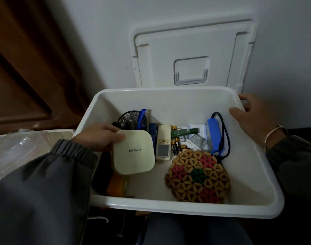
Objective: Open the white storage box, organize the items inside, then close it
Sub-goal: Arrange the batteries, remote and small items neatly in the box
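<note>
Item: white storage box [257, 206], centre frame, lid [191, 50] propped upright at top: stiff, probably light plastic; right hand [252, 115] grips its right rim, the apt hold. Also: cream square device [133, 152], left of centre, clamped by left hand [98, 137]: smooth shell, likely slippery.

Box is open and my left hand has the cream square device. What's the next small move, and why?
Probably lower the cream square device flat onto the bare floor patch just below it, left of the beaded mat. The left hand grips it by its edge, while the right hand grips the white storage box rim.
</note>
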`<state>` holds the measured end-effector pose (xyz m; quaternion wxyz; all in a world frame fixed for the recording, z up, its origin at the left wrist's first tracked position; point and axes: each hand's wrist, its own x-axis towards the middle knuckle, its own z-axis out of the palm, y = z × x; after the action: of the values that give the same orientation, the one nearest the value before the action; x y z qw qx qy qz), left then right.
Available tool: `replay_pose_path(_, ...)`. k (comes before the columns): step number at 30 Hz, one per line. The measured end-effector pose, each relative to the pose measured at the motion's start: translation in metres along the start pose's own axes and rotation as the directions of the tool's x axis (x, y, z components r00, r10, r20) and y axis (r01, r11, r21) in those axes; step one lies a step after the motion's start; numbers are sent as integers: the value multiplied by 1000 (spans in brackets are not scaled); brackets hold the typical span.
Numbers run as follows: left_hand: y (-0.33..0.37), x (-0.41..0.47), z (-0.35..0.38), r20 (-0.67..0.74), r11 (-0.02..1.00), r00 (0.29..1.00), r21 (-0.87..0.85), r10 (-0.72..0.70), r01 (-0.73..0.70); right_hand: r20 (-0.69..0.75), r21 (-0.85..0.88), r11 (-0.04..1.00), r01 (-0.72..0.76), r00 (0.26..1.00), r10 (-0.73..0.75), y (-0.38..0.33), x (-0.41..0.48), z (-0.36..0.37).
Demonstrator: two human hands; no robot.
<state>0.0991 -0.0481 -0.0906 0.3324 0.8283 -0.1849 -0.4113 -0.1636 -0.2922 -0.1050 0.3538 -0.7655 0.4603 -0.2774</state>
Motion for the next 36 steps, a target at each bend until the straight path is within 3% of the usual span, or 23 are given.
replay_pose_path(5, 1, -4, 7, 51, 1000, 999, 6, -14, 14, 16, 31, 999, -8, 1000, 8, 2, 0, 0)
replay_pose_path(9, 7, -8, 15, 74, 1000, 997, 18, 11, -12, 10, -38, 999, 26, 1000, -26, 0, 0, 0)
replay_pose_path(12, 11, -12, 14, 38, 998, 998, -39, 56, -55, -10, -236, 963, 129, 991, -135, -5, -3, -4)
replay_pose_path(14, 11, -13, 8, -45, 983, 994, -148, 104, -110, -11, -478, 839, 261, 953, -303, -13, -7, -7)
replay_pose_path(16, 9, -13, 1, -161, 951, 977, -254, 139, -177, 60, -547, 710, 443, 867, -494, -29, -18, -6)
replay_pose_path(18, 9, -14, -5, -251, 904, 953, -347, 169, -251, 233, -416, 661, 625, 776, -586, -50, -36, 1)
replay_pose_path(22, 9, -14, -6, -349, 836, 913, -419, 210, -353, 757, -172, 716, 676, 556, -343, -76, -75, 39)
replay_pose_path(25, 8, -11, -4, -408, 820, 892, -431, 194, -376, 884, -75, 656, 751, 354, -304, -71, -91, 85)
replay_pose_path(28, 7, -9, -3, -443, 816, 878, -430, 182, -386, 944, -27, 647, 762, 233, -235, -62, -97, 133)
replay_pose_path(31, 7, -8, -1, -459, 800, 873, -454, 166, -391, 949, -10, 701, 713, 227, -218, -55, -104, 169)
replay_pose_path(36, 7, -6, 0, -454, 800, 879, -467, 149, -376, 894, 28, 791, 611, 339, -293, -45, -120, 196)
